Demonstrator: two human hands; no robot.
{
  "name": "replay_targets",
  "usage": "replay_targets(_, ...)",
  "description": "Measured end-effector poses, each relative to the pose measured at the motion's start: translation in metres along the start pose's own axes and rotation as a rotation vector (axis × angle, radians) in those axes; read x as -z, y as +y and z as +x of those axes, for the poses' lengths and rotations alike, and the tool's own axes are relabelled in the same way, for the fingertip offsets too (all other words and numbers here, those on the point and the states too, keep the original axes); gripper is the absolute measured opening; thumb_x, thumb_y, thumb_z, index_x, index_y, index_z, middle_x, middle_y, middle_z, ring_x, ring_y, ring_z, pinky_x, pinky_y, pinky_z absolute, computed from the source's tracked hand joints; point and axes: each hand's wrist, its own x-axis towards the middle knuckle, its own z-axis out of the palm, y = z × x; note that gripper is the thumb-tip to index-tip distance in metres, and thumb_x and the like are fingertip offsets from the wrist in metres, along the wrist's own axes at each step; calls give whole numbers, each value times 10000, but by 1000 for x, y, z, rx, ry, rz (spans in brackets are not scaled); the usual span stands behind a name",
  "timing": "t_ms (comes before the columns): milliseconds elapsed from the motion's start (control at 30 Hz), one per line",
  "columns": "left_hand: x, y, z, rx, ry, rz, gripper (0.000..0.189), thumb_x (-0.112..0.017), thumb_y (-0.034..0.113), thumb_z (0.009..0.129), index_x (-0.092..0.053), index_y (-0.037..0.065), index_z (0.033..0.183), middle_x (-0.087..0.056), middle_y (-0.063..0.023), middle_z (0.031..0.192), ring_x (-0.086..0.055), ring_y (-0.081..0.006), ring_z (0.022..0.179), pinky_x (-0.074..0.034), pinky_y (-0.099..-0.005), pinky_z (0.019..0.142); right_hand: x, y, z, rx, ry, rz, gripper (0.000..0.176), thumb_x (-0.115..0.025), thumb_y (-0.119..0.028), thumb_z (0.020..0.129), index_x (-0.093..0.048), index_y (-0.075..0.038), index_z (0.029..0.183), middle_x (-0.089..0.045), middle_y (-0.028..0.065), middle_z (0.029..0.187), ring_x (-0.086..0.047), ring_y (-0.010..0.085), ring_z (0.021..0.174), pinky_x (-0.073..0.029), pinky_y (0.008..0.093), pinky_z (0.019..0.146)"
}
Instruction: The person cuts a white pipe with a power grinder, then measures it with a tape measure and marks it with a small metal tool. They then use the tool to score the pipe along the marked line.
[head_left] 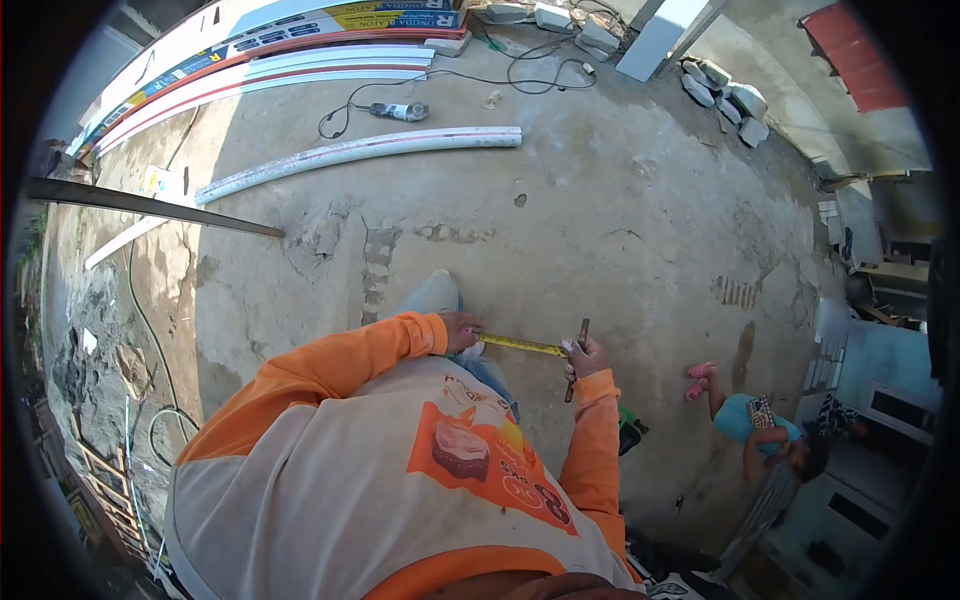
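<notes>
Left grip [462,334] closed on yellow tape [522,344]; right grip [587,358] clasps dark bar [584,329].

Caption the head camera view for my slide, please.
A yellow measuring tape spans from left hand to right hand over rough concrete, a power tool and long pale pipe lying beyond.

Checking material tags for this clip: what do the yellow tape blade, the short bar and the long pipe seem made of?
Yellow tape blade: probably painted metal; thin, stretched nearly straight. Short bar: dull brown, perhaps rusted steel or wood. Long pipe: likely plastic, pale and smooth with a reddish line along it.
</notes>
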Motion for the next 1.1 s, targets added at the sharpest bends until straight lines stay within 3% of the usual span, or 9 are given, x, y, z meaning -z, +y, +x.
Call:
replay_targets(233,74,30,102,-119,163,-60,363,-498,310,806,-605,155,1117,-639,-101,809,-618,-243,787,-469,-363,760,21,-150,145,100,189,-115,268,-684,-284,799,-489,-102,775,-420,-32,526,-365,71,371,-293,234,345)
replay_targets(300,110,59,135,66,38,-244,341,-475,324,814,-627,152,1067,-634,-112,843,-602,-265,825,-449,-388,775,23,-187,184,120,295,4,270,-683,-279,800,-478,-106,765,-413,-34,520,-358,74,361,-283,239,334)
replay_targets(433,142,50,225,6,-18,-210,304,-479,314,819,-642,141,1010,-628,-116,862,-591,-263,834,-436,-392,773,19,-256,245,167,264,-101,251,-685,-266,798,-494,-107,765,-417,-36,522,-368,73,375,-281,230,345)
replay_targets(500,129,19,292,-153,1,-447,271,-486,303,827,-651,137,965,-624,-105,849,-578,-232,789,-432,-370,750,9,-284,278,220,157,-239,249,-692,-293,792,-537,-98,784,-441,-25,543,-390,80,378,-295,234,329)
replay_targets(633,181,73,303,-73,51,-573,247,-514,287,831,-650,133,969,-610,-90,822,-552,-192,763,-423,-344,735,-5,-298,361,316,8,-534,242,-699,-274,782,-566,-72,790,-473,-26,564,-421,88,410,-329,251,367)
replay_targets(700,180,73,330,-53,262,-752,200,-523,241,845,-647,111,935,-592,-54,791,-520,-138,735,-414,-293,698,-29,-319,384,434,-143,-767,253,-704,-258,770,-566,-46,768,-489,-17,569,-452,94,462,-367,266,431)
replay_targets(833,196,83,390,-88,227,-1242,170,-512,189,870,-630,73,909,-574,-11,769,-499,-89,721,-410,-246,672,-47,-334,466,268,-438,-1095,356,-712,-336,732,-589,-14,820,-604,85,692,-551,186,611,-442,317,589)
replay_targets(933,223,86,459,3,430,-1521,183,-471,193,909,-574,49,862,-580,-26,734,-546,-104,641,-440,-249,607,-55,-347,563,319,-683,-1218,362,-692,-346,737,-589,-22,862,-638,130,782,-606,227,690,-465,330,640)
replay_targets(1100,173,0,660,263,794,-1697,192,-470,197,910,-591,52,874,-561,11,712,-504,-86,616,-420,-237,597,-33,-353,790,339,-502,-1300,342,-672,-304,757,-589,-1,893,-648,131,827,-619,233,744,-476,335,695)
